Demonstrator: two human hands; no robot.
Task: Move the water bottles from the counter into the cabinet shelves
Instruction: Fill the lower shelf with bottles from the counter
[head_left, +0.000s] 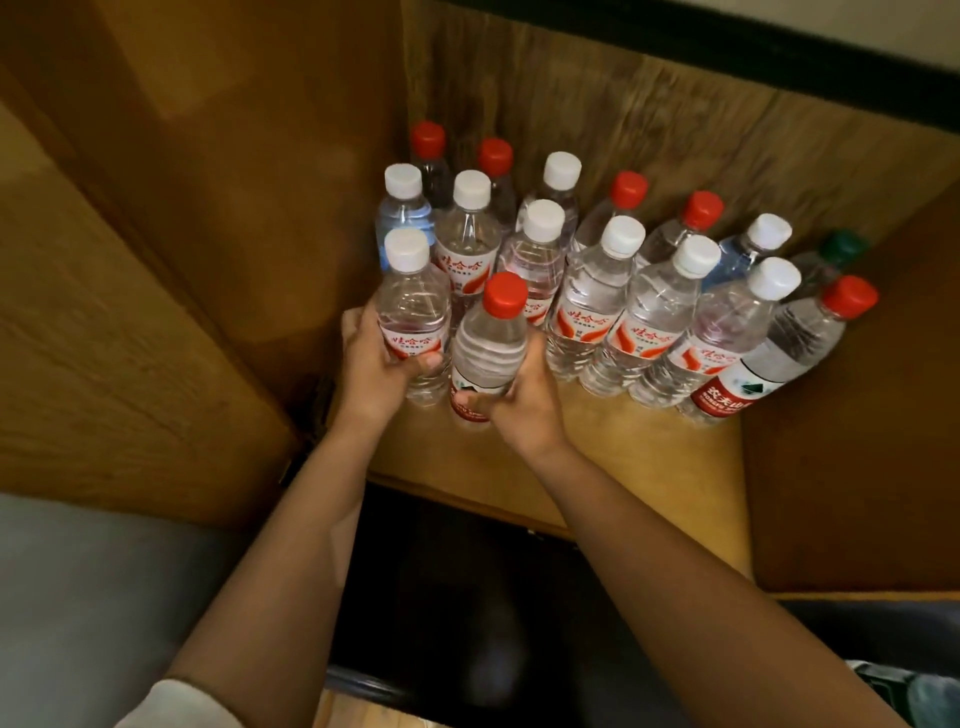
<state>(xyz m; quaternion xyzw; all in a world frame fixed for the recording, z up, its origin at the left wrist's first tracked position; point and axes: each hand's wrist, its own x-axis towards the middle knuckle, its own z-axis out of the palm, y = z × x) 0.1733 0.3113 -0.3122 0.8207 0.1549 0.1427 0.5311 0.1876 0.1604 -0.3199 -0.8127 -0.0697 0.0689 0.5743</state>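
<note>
While both bottles join the packed shelf rows upright, left hand grips a white-capped bottle, right hand a red-capped bottle.

The single head-worn view looks steeply down, close over a wooden shelf crowded with bottles.

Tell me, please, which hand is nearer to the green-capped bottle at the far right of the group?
Right. The right hand grips a red-capped bottle at the front of the group, several bottles away from the green-capped bottle. The left hand, holding a white-capped bottle, is farther left still.
</note>
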